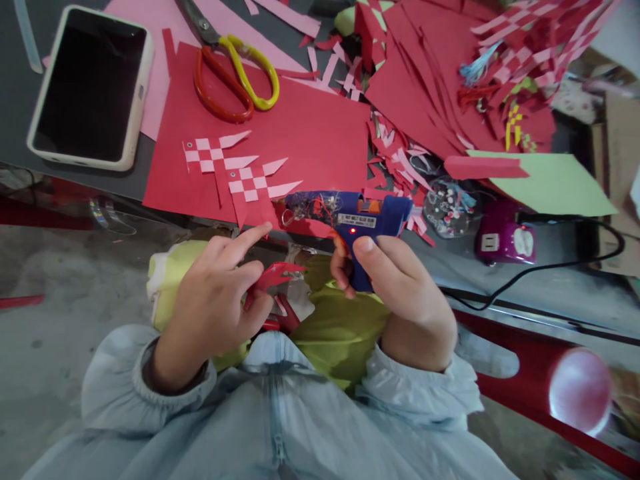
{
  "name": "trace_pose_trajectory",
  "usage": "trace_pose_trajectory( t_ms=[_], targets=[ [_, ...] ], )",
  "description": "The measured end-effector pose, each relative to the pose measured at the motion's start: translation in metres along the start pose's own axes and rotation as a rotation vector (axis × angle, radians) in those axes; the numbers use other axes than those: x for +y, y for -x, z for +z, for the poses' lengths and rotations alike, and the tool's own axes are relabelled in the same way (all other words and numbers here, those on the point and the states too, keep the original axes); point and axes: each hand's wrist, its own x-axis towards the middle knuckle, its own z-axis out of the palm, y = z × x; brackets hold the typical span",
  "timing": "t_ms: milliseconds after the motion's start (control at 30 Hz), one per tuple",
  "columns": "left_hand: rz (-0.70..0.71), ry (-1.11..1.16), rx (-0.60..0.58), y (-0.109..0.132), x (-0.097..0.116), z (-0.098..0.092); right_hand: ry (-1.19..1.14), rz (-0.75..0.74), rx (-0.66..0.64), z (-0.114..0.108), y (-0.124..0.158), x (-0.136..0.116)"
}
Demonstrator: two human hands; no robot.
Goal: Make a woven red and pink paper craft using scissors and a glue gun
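Observation:
My right hand (400, 290) is wrapped around the handle of a blue hot glue gun (380, 208), its thumb on the near side. A small red light glows on the gun's body, and its nozzle end points left, low over the table edge. My left hand (217, 293) pinches a small folded piece of red paper (277, 275) between thumb and fingers. The index finger stretches out to the edge of a red paper sheet (320, 127). Just beyond that fingertip lie two woven red-and-pink paper fish, one fish (247, 185) nearer and another fish (204, 155) behind it.
Scissors (235, 73) with red and yellow handles and a phone (93, 87) lie at the left. To the right are paper scraps (395, 153), a bag of beads (447, 208), green paper (555, 183), and a purple power adapter (505, 237) with a black cord.

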Motion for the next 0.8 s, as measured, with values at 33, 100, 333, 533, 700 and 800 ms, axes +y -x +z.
trace_pose_trajectory(
  t_ms=[33,100,333,533,700,800],
  targets=[
    [0.001,-0.001,0.000,-0.0001,-0.0001,-0.0002,-0.003,0.001,0.001,-0.0001,0.0001,0.0001],
    [0.003,-0.003,-0.001,-0.0003,-0.0004,-0.0003,-0.007,-0.004,0.003,-0.0006,0.0004,0.0000],
    [0.001,-0.006,-0.003,-0.0007,-0.0006,0.0006,0.017,-0.020,-0.002,-0.0027,0.0021,-0.0004],
    [0.002,-0.003,0.009,-0.0005,-0.0005,0.0012,0.023,-0.018,-0.022,-0.0044,0.0044,-0.0014],
    [-0.006,-0.011,0.003,-0.0007,-0.0003,0.0006,0.039,-0.025,-0.019,-0.0057,0.0058,-0.0039],
    [-0.012,-0.007,0.005,-0.0008,-0.0003,0.0002,0.035,-0.013,-0.018,-0.0065,0.0062,-0.0034]
  ],
)
